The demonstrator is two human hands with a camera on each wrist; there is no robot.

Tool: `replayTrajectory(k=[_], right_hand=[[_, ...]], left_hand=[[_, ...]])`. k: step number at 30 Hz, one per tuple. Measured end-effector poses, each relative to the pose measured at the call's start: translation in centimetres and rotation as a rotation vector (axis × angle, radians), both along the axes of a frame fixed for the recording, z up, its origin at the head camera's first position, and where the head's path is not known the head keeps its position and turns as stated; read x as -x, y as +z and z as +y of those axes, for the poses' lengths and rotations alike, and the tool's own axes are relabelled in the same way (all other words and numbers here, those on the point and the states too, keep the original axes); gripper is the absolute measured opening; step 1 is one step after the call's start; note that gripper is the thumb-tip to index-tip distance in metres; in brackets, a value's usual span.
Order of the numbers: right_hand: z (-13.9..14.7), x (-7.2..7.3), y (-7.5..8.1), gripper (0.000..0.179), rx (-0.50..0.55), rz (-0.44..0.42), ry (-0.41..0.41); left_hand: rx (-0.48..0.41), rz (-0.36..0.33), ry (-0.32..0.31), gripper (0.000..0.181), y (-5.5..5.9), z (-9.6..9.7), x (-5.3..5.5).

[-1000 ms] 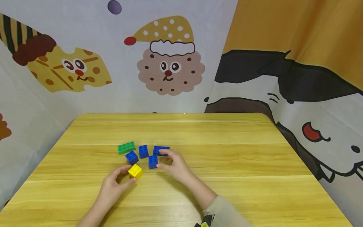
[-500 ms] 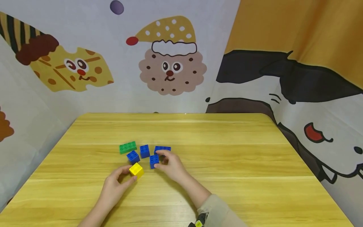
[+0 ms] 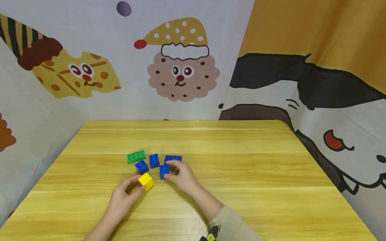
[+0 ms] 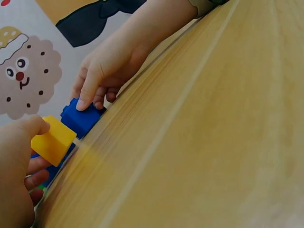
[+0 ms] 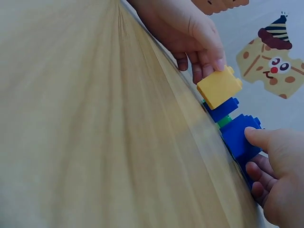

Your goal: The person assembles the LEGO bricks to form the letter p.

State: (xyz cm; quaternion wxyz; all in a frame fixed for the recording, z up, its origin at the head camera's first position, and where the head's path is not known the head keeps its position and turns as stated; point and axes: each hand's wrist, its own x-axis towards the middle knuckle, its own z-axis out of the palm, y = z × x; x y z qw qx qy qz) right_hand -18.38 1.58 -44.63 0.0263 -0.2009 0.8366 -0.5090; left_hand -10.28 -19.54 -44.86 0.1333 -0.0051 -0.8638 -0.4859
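Note:
My left hand [image 3: 120,201] pinches a yellow toy building brick [image 3: 146,181] between thumb and fingers, its studs facing up. To the right, my right hand [image 3: 184,178] holds a blue brick [image 3: 164,171], the thumb pressed on its near side, as the right wrist view also shows for this blue brick [image 5: 240,137]. Just behind the yellow brick sits a second blue brick [image 3: 141,167]. A third blue brick [image 3: 154,160] stands between the two. One longer blue brick [image 3: 173,158] lies behind the right hand's fingers, partly hidden by them.
A green long brick [image 3: 136,156] lies at the back left of the group. All rest on a wood-grain table [image 3: 241,160]. Behind it hangs a cartoon-printed cloth [image 3: 187,110]. A dark strap device [image 3: 211,234] is at the right sleeve.
The right hand's thumb and fingers have closed in on the near blue brick. The left hand keeps the yellow brick, which has shifted very slightly. The other bricks keep their arrangement.

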Motion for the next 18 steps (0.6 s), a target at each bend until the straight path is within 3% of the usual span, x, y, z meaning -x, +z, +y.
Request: replayTrajectory(k=[10,18], right_hand=[[0.9,-0.5,0.5,0.043,0.040,-0.026,0.004],[2.5,-1.0,0.8,0.043,0.043,0.000,0.012]], left_hand=[[0.002,0.081,0.000,0.036,0.0,0.4,0.1],[-0.036,0.238,-0.073,0.040,0.2,1.4,0.5]])
